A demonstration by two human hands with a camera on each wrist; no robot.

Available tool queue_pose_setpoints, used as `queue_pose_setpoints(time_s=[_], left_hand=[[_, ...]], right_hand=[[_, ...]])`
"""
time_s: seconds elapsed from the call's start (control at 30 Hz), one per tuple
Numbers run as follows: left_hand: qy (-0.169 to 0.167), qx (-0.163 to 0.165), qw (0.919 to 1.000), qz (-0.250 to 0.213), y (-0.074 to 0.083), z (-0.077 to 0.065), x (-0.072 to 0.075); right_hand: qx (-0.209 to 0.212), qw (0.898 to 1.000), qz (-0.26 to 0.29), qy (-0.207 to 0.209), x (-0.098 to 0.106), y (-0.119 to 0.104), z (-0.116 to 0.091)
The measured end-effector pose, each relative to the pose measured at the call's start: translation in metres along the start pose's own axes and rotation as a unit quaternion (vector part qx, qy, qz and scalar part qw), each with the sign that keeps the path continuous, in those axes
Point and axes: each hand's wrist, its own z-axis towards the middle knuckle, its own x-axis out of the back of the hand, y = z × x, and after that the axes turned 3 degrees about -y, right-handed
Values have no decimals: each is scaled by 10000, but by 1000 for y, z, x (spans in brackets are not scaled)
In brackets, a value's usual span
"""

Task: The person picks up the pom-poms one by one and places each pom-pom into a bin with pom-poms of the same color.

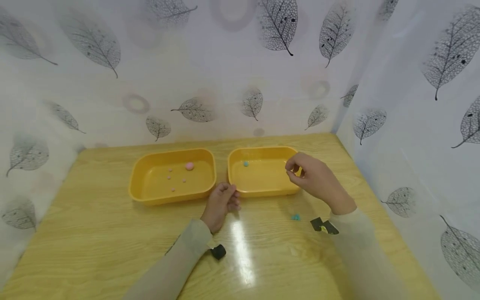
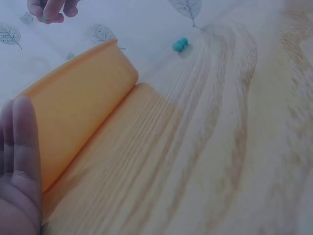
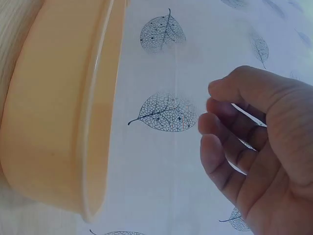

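Note:
Over the right end of the right yellow tray, my right hand is raised with thumb and index fingertips together. The left wrist view shows a tiny teal piece pinched there; its shape is mostly hidden by the fingers. A teal ball lies inside this tray near its back left corner. My left hand rests at the front left corner of the same tray, fingertips at the rim and fairly straight fingers along the outer wall. A small lumpy teal cluster lies on the table in front of the tray.
Left of my left hand stands a second yellow tray holding a larger pink ball and several tiny pink pieces. Both trays are on a wood-grain table. Leaf-patterned white sheeting encloses the back and sides.

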Motion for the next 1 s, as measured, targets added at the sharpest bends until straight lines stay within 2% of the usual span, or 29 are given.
queue_pose_setpoints(time_s=[0.2, 0.37, 0.7, 1.0], left_hand=[[-35, 35, 10000, -26, -2, -1, 0], [-13, 14, 10000, -45, -1, 0, -1], [37, -38, 10000, 60, 0, 0, -1], [-33, -107, 9999, 67, 1, -1, 0]], right_hand=[[370, 9976, 299, 503, -13, 5, -2], [507, 9953, 283, 771, -20, 8, -1], [641, 9943, 31, 849, -20, 10, -1], [609, 9954, -117, 736, -26, 10, -1]])
